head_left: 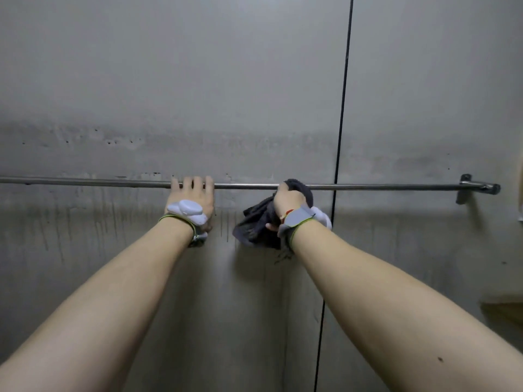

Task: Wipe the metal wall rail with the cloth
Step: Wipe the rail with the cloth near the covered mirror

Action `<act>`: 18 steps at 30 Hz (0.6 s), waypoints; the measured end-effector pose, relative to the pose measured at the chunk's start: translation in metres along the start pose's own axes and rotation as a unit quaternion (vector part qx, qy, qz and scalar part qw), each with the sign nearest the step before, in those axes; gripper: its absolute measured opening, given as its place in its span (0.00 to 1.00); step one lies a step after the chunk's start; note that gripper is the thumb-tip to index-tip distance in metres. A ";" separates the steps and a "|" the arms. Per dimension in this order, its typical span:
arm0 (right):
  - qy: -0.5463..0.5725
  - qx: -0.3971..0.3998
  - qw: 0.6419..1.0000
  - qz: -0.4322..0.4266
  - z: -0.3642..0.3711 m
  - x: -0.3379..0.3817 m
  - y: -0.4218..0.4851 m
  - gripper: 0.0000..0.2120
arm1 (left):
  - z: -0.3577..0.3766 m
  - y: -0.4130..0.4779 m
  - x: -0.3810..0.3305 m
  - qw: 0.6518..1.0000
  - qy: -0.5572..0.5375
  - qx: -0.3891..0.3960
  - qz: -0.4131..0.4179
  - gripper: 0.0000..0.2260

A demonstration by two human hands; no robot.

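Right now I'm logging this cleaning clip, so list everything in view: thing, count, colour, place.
rail: one, steel grey, horizontal across the wall
rail bracket: one, metal, right end of the rail
cloth: one, dark grey, wrapped over the rail, hanging below
wall: grey panels, stained near the rail
panel seam: one, black, vertical, right of centre
wrist devices: two, white-grey, one per wrist
left hand: gripping the bare rail
right hand: clutching the cloth on the rail

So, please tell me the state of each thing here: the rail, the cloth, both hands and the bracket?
Thin horizontal metal wall rail: mounted, gripped in two places.
Dark grey cloth: bunched, wrapped over the rail, rest hanging below.
Left hand: bare, fingers curled over the rail.
Right hand: closed on the cloth at the rail.
Metal end bracket: fixed to the wall, holding the rail.
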State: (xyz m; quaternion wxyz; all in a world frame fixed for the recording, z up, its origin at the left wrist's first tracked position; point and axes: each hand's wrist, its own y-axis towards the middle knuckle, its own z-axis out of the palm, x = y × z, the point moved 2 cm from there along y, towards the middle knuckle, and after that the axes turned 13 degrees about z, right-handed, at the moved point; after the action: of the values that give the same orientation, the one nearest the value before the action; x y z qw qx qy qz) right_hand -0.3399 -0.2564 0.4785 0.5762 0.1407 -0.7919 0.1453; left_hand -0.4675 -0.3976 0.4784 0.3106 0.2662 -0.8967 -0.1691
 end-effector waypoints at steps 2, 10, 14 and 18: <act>-0.111 -0.107 0.987 -0.047 -0.034 0.000 0.004 0.23 | 0.001 0.001 0.001 1.000 0.003 -0.005 0.002 0.38; -0.312 -0.299 0.857 -0.282 -0.067 0.032 -0.001 0.19 | 0.003 -0.002 0.004 1.000 -0.008 -0.029 0.006 0.38; -0.340 -0.169 0.863 -0.334 0.002 0.047 -0.001 0.14 | 0.006 -0.007 0.007 0.999 -0.013 -0.032 0.024 0.37; -0.330 -0.121 0.839 -0.416 0.071 0.053 -0.018 0.15 | 0.010 -0.008 0.011 0.997 -0.019 -0.063 0.034 0.33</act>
State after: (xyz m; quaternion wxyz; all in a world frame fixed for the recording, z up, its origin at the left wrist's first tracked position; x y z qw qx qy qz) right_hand -0.4105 -0.3033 0.5093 0.2993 0.4254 -0.8136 -0.2598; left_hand -0.4783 -0.4096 0.4724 0.3155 0.2125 -0.8984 -0.2196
